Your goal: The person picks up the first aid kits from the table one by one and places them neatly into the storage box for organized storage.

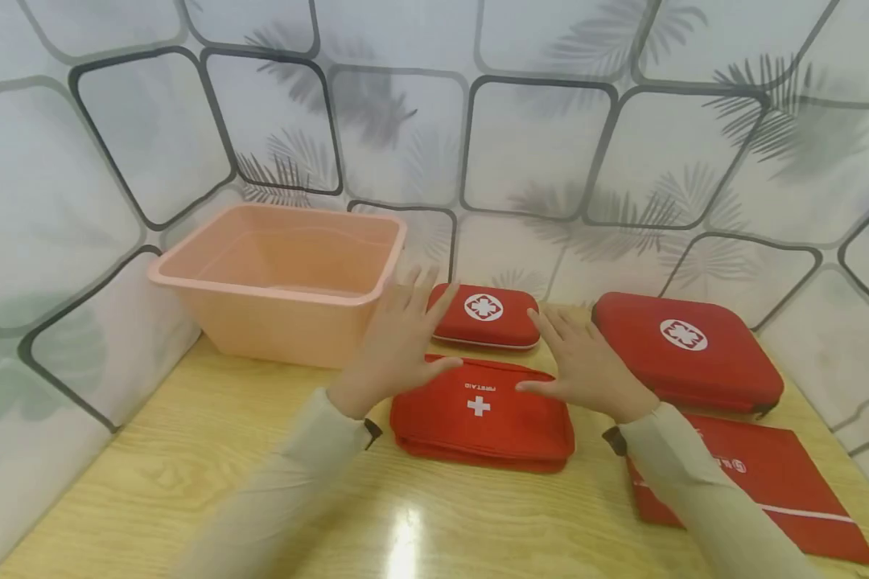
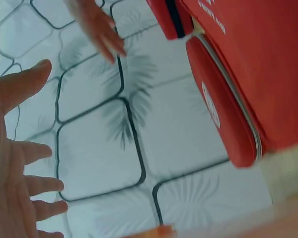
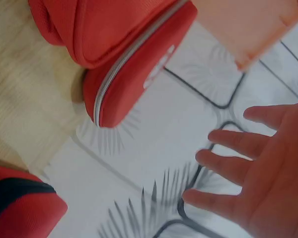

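Both hands hover with fingers spread above a red first aid pouch [image 1: 449, 434] that lies on the table, a white cross on its top. My left hand [image 1: 398, 346] is over the pouch's left end, near the pink basin; in the left wrist view the left hand [image 2: 20, 183] holds nothing. Over the right end is my right hand [image 1: 586, 362], and the right wrist view shows that right hand [image 3: 273, 168] with straight fingers and nothing in it. Behind the pouch, between the hands, sits a small red zippered case [image 1: 485, 318] with a round white emblem.
A pink plastic basin [image 1: 297, 330] stands at the back left against the patterned wall [image 1: 398, 137]. To the right lie a larger red case [image 1: 688, 362] and, in front of it, a flat red pouch [image 1: 804, 490] with a white stripe. Everything stands on a wooden table [image 1: 152, 474].
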Tool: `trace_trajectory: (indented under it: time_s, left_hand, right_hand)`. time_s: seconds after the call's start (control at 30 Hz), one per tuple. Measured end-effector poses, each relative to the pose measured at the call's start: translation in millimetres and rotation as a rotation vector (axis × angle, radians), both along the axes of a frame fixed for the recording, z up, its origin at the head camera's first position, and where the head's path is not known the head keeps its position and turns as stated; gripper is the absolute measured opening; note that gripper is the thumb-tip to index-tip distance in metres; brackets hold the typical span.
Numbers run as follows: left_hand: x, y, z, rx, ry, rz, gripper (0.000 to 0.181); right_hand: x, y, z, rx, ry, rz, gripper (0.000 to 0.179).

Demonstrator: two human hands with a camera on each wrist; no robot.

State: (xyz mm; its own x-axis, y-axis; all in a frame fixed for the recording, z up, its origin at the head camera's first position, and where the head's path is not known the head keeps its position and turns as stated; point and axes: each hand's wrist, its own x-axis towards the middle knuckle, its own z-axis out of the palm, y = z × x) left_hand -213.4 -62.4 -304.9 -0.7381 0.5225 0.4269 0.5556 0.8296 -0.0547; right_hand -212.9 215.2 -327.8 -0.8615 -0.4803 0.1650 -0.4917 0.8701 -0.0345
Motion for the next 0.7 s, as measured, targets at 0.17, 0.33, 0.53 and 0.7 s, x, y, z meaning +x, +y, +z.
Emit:
trace_trajectory:
  time_s: [0.17,0.33,0.53,0.7]
  left_hand:
    - [-0.6,-37.4,6.6,0.053,0.079,-0.003,0.089]
    - [-10.9,-79.8,0.1,0.101,0.228,0.004,0.084]
    - [-20.3,-119.5,-9.5,0.161,0.279,0.058,0.078]
    - [-24.7,-140.1,-18.1,0.159,0.248,0.087,0.064]
  right_hand:
    - [-11.2,-11,-6.3,0.013,-0.147,0.092,0.102]
    - [-22.9,-21,-15.9,0.057,-0.289,0.155,0.099]
    - [-39.0,-29,-27.2,0.085,-0.465,0.135,0.096]
    - [-48.0,-35,-29.1,0.079,-0.601,0.111,0.095]
